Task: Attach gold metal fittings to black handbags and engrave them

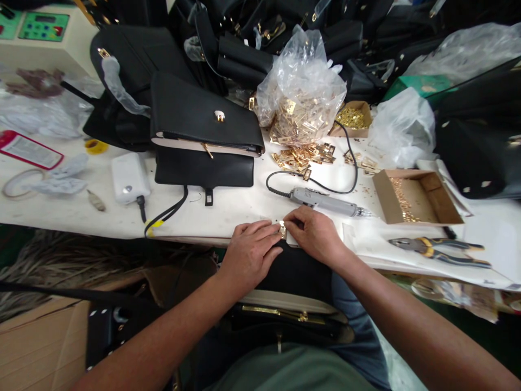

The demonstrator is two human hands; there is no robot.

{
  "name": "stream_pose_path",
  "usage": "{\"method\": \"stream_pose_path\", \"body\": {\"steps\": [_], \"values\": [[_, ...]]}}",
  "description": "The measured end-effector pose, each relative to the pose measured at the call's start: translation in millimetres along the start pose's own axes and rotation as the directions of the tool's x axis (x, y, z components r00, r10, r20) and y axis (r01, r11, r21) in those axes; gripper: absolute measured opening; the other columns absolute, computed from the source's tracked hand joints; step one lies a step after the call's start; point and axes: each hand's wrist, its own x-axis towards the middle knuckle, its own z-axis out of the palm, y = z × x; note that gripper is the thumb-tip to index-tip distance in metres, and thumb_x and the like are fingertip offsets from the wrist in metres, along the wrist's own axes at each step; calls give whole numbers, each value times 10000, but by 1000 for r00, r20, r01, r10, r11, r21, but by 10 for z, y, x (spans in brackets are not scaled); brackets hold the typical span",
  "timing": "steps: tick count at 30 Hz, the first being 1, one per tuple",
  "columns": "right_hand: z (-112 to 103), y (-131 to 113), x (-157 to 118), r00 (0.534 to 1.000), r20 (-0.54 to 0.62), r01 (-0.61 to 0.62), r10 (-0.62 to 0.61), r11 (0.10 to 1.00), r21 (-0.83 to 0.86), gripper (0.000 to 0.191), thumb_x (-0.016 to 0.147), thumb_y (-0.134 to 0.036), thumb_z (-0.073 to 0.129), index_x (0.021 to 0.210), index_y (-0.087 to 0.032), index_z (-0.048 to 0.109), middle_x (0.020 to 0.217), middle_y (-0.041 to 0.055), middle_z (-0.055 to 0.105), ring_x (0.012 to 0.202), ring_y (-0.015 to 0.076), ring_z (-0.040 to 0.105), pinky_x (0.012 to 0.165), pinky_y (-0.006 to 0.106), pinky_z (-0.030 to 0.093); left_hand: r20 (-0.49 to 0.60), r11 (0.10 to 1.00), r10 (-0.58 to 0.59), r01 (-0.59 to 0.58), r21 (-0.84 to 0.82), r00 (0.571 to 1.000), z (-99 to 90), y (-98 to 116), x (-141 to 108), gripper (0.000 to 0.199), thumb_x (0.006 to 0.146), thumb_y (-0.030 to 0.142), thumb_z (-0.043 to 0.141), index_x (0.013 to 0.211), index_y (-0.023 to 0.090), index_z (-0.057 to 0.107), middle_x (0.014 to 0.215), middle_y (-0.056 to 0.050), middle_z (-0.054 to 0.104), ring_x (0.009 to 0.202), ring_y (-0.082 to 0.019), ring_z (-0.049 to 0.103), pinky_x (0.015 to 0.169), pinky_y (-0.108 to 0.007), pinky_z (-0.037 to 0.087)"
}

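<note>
A black handbag (301, 274) lies across my lap, its flap resting on the table edge and its gold zipper (268, 310) toward me. A small gold metal clasp (282, 230) is at the tip of the flap. My left hand (251, 251) lies on the flap with fingers stretched out, fingertips touching the clasp's left side. My right hand (315, 231) is at the clasp's right side, its thumb and fingers pinched together. Whatever is between those fingertips is hidden.
A grey electric screwdriver (325, 202) lies beyond my right hand. Pliers (439, 251) and a cardboard box (437, 198) of small gold parts are on the right. Gold fittings (303, 157) lie before a clear plastic bag (303, 81). Another black handbag (203, 111) stands at the back left.
</note>
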Motion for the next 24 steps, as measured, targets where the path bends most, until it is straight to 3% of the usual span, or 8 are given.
{"method": "stream_pose_path", "body": {"steps": [10, 24], "values": [[-6, 11, 1, 1000, 16, 9, -10, 1000, 22, 128, 947, -230, 616, 919, -233, 741, 923, 24, 726, 869, 185, 664, 773, 286, 443, 15, 998, 31, -32, 52, 999, -25, 3, 11, 256, 1000, 268, 617, 1242, 240, 696, 1372, -51, 689, 1304, -263, 574, 1013, -468, 443], [4, -7, 12, 1000, 10, -12, 12, 1000, -8, 145, 947, -235, 612, 934, -231, 756, 949, 33, 738, 896, 195, 671, 781, 288, 444, 118, 974, 101, -122, 191, 988, -121, 34, 64, 302, 1016, 268, 571, 1305, 235, 652, 1433, -55, 646, 1316, -274, 564, 993, -472, 467]]}}
